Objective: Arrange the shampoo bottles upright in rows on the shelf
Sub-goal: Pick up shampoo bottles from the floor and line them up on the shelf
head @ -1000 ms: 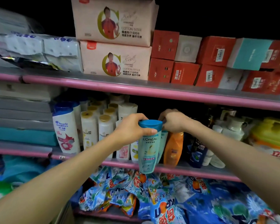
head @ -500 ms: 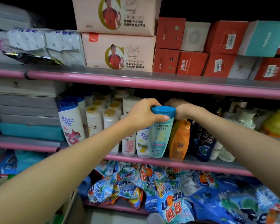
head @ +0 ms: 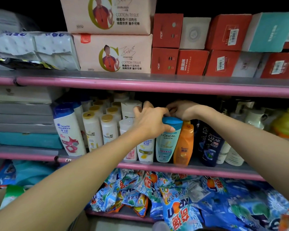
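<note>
The L'Oréal bottle (head: 167,140) now stands upright on the shelf (head: 157,166), no longer lifted. Just right of it stands the orange bottle (head: 183,144). Your left hand (head: 150,122) grips its blue cap; your right hand (head: 182,109) sits behind the cap, fingers curled, their grip unclear.

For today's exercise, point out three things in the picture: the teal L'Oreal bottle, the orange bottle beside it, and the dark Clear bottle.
L'Oreal bottle (head: 166,147), head view, front label.
Orange bottle (head: 183,145), head view, middle of body.
Clear bottle (head: 211,147), head view, front label.
</note>
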Available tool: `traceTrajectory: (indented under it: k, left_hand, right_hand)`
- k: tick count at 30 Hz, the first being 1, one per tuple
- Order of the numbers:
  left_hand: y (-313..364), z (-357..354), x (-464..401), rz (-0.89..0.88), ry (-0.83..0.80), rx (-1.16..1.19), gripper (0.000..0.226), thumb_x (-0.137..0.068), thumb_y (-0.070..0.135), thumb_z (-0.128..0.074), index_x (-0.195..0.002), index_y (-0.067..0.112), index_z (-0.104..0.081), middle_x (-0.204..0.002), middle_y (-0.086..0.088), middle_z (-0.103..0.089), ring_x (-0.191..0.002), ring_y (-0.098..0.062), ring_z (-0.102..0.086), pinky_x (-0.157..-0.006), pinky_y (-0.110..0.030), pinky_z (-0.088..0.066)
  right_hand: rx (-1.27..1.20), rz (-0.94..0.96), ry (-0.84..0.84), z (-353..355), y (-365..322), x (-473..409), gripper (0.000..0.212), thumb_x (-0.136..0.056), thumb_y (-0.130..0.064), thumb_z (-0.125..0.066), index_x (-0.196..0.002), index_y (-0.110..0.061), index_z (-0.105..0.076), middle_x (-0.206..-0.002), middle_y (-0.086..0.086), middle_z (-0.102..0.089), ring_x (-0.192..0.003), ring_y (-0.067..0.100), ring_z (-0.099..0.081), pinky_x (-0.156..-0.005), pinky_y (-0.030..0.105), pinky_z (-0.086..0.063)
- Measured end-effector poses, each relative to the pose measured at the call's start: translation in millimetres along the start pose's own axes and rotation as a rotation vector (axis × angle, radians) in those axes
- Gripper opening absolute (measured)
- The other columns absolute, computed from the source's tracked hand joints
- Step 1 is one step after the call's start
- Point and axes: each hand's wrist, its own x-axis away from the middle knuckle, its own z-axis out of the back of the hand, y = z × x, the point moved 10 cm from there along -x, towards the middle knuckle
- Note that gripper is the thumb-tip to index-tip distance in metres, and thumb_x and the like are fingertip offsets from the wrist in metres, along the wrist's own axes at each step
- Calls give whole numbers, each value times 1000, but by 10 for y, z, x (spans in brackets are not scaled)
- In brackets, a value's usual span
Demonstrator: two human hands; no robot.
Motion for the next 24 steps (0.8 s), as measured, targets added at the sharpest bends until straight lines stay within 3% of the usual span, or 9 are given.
traceTrajectory:
  k: [6, 10, 24]
  left_hand:
    - [-47, -102, -85, 9, -34, -97, 53, -70, 62, -68, -115, 36, -59, -105, 0, -63, -117, -23, -30, -67, -36, -6]
    - [-103, -198, -77, 29, -65, -57, 51, -67, 63, -69, -110, 36, -60, -102, 4, -63, -116, -19, -30, -69, -36, -9]
    - [-218, -196, -63, 91, 14, 68, 49, -61, 62, -74, -98, 34, -57, -99, 9, -63, -114, -12, -35, -73, -35, -10]
  right_hand:
    - [-24, 16, 11, -5, 6, -4, 30, -91, -23, -55, -120, -25, -61, -119, -3, -61, -92, 12, -52, -65, 19, -37]
    - [-130, 3, -24, -42, 27, 10, 35, -90, -27, -62, -124, -20, -58, -119, 1, -65, -98, 14, -59, -78, 20, -42]
    - [-129, -6, -17, -9, 46, 97, 42, -89, -30, -64, -128, -17, -57, -126, 3, -61, -111, 19, -58, -94, 28, -47]
